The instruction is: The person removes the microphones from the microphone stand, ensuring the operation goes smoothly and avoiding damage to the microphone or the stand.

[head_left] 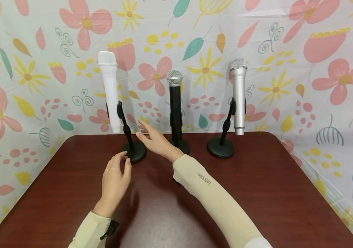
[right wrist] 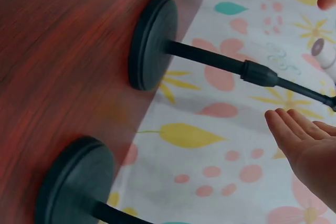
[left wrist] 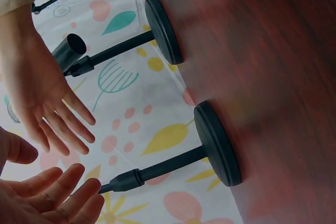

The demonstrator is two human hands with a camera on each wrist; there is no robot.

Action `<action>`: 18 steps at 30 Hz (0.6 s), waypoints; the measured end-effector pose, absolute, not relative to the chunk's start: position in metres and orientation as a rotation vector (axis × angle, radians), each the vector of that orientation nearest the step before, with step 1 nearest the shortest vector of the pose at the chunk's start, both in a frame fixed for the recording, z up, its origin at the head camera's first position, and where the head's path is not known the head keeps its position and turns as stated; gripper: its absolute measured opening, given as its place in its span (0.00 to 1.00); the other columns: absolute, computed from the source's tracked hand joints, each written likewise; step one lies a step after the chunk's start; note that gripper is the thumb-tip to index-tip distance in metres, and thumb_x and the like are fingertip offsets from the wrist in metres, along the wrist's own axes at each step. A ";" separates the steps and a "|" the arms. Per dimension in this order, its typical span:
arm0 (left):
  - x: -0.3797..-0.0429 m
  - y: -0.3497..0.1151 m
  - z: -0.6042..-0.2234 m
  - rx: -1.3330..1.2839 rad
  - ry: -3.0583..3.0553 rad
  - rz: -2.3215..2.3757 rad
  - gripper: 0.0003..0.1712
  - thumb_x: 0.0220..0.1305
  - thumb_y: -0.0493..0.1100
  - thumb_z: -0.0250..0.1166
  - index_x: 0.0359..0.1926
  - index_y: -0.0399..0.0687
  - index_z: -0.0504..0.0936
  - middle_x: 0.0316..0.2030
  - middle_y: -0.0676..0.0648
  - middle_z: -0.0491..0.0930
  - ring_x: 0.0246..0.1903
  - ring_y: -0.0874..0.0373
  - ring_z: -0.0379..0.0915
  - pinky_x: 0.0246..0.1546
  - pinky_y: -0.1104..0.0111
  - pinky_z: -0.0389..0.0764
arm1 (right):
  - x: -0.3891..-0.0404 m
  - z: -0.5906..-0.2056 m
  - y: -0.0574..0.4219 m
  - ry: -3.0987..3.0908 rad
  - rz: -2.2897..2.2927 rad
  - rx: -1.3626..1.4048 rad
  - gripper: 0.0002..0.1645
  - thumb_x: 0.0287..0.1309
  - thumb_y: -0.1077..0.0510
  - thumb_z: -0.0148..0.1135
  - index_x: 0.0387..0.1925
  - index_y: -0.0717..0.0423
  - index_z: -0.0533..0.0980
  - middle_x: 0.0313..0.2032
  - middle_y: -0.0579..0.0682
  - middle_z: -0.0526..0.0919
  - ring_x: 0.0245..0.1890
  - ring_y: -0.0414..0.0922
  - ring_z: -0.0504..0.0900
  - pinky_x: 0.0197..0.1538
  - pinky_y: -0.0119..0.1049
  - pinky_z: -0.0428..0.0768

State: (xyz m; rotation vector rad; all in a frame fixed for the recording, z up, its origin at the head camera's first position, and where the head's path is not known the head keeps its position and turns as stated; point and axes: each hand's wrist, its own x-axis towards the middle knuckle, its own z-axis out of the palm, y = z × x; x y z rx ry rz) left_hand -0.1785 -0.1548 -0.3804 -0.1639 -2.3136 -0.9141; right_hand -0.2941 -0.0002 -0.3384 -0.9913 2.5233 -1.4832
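Pale sleeves (head_left: 223,203) cross the lower frame to two hands holding nothing: the left hand (head_left: 114,179), left of centre, with fingers loosely bent and thumb apart; the right hand (head_left: 158,139), near centre, fingers extended. Between them sits a round base (head_left: 137,151), probably broad to steady the white microphone (head_left: 111,93) at upper left, which a clip (head_left: 119,109) holds up off the table (head_left: 272,189). Whether the left fingertips touch that base, I cannot tell. Outward, a black microphone (head_left: 175,106) at centre and silver microphone (head_left: 239,100) at right stand well apart, perhaps for separate access.
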 end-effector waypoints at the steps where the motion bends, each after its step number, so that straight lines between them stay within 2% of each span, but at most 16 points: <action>1: -0.178 -0.155 -0.381 -0.161 -2.320 -0.915 0.16 0.68 0.38 0.58 0.53 0.34 0.77 0.41 0.40 0.80 0.44 0.43 0.74 0.41 0.49 0.76 | -0.297 -0.339 -0.002 2.504 -1.504 -0.981 0.36 0.73 0.46 0.46 0.75 0.47 0.48 0.70 0.54 0.60 0.68 0.50 0.64 0.66 0.40 0.67; 9: -0.178 -0.159 -0.386 -0.161 -2.336 -0.917 0.14 0.68 0.36 0.57 0.52 0.34 0.78 0.40 0.39 0.80 0.44 0.42 0.75 0.41 0.48 0.76 | -0.313 -0.345 -0.020 2.368 -1.650 -0.912 0.34 0.73 0.51 0.47 0.75 0.49 0.50 0.71 0.54 0.58 0.70 0.50 0.59 0.68 0.43 0.64; 18: -0.178 -0.162 -0.391 -0.178 -2.325 -0.899 0.13 0.66 0.33 0.58 0.49 0.33 0.78 0.38 0.39 0.81 0.42 0.42 0.76 0.39 0.49 0.77 | -0.327 -0.347 -0.042 2.325 -1.716 -0.834 0.35 0.72 0.52 0.49 0.75 0.50 0.51 0.72 0.49 0.58 0.70 0.45 0.59 0.66 0.39 0.67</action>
